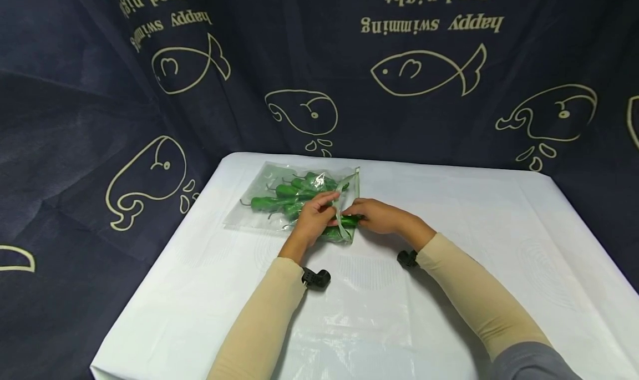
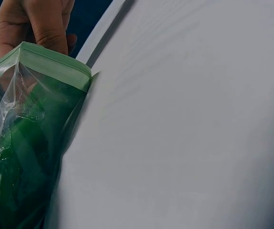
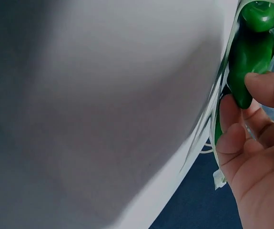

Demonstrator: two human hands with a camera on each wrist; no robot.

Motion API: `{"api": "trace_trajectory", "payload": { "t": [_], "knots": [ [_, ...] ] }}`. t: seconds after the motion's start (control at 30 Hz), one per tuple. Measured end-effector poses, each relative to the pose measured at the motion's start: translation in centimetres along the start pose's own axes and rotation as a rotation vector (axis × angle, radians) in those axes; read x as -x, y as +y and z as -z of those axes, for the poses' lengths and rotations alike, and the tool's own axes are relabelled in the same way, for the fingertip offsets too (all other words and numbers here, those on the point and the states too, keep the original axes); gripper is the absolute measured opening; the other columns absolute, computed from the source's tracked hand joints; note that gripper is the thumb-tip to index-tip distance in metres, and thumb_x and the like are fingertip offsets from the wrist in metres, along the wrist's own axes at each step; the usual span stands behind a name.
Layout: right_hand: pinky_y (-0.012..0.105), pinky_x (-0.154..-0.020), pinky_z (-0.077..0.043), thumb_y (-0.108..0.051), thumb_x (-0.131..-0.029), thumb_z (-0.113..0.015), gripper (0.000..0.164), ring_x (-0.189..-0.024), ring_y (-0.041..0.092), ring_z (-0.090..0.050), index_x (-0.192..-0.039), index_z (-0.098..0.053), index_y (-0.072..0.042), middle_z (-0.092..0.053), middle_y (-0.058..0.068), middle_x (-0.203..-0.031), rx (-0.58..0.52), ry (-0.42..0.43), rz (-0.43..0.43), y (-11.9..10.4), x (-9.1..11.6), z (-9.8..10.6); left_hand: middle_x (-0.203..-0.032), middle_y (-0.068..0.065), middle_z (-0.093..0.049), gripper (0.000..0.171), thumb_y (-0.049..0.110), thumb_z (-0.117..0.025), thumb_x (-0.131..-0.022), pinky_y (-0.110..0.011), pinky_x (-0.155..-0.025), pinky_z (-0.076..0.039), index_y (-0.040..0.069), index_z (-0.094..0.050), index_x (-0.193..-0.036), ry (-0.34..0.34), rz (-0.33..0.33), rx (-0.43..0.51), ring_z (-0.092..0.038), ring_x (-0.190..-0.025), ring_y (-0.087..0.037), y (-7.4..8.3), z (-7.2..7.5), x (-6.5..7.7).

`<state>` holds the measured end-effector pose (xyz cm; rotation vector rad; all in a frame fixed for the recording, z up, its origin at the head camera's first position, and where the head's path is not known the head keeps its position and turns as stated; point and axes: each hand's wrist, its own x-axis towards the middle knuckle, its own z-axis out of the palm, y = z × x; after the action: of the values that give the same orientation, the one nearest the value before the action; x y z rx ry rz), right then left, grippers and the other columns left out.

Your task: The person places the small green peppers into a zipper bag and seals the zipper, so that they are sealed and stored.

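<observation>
A clear zip bag (image 1: 249, 216) with a pale green strip along its mouth lies on the table, holding several green chili peppers (image 1: 269, 203). My left hand (image 1: 312, 219) holds the bag's rim, its thumb and fingers at the mouth. From the right, my right hand (image 1: 381, 216) reaches the opening and pinches the tip of a green chili pepper (image 3: 251, 62) between thumb and fingers. The bag's rim stands open around that pepper in the right wrist view. Beyond the green strip (image 2: 55, 67), the left wrist view shows my right hand (image 2: 36, 24).
The bag rests near the back left of a table covered with a white cloth (image 1: 474, 219). Behind it hangs a dark blue curtain (image 1: 349, 64) with fish and whale drawings. Small black cameras (image 1: 317, 279) sit on both wrists.
</observation>
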<state>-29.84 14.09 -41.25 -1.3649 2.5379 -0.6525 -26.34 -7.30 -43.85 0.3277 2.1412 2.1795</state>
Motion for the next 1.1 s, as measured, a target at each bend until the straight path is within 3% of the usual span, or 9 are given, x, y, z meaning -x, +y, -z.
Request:
{"api": "trace_trajectory", "payload": {
  "t": [0.27,0.63,0.93,1.1],
  "knots": [
    [0.038,-0.084,-0.053,0.007,-0.090,-0.063,0.032,-0.096,0.019,-0.060,-0.119,-0.068,-0.006,-0.064,0.005,-0.108,-0.053,0.033,-0.051,0.3,-0.3,-0.3,-0.147,-0.007,-0.046,0.043,-0.007,-0.053,-0.096,-0.021,-0.067,-0.058,-0.005,-0.054,-0.139,0.001,-0.006,0.016,-0.054,-0.088,-0.013,0.0,0.0,-0.1],
    [0.034,-0.072,-0.048,0.003,-0.090,-0.065,0.024,-0.081,0.015,-0.054,-0.110,-0.068,-0.010,-0.061,0.002,-0.089,-0.049,0.028,-0.021,-0.2,-1.1,-0.4,-0.146,-0.005,-0.047,0.043,-0.005,-0.053,-0.096,-0.022,-0.068,-0.059,-0.003,-0.055,-0.138,0.008,-0.004,0.014,-0.055,-0.089,-0.013,0.0,0.0,0.0],
    [0.035,-0.080,-0.053,0.009,-0.090,-0.059,0.038,-0.089,0.016,-0.060,-0.124,-0.067,-0.007,-0.067,0.005,-0.102,-0.052,0.010,-0.042,0.1,-1.0,-0.5,-0.145,-0.003,-0.048,0.043,-0.004,-0.053,-0.096,-0.023,-0.069,-0.059,-0.003,-0.055,-0.139,0.005,-0.004,0.011,-0.056,-0.090,-0.013,-0.1,0.0,0.0],
    [0.034,-0.076,-0.052,0.006,-0.092,-0.062,0.025,-0.083,0.014,-0.059,-0.112,-0.068,-0.009,-0.067,0.003,-0.096,-0.069,0.004,-0.046,0.1,-1.2,-0.5,-0.145,-0.004,-0.048,0.043,-0.005,-0.052,-0.096,-0.023,-0.068,-0.059,-0.004,-0.054,-0.139,0.003,-0.008,0.016,-0.055,-0.088,-0.012,-0.1,0.0,0.0]
  ]
}}
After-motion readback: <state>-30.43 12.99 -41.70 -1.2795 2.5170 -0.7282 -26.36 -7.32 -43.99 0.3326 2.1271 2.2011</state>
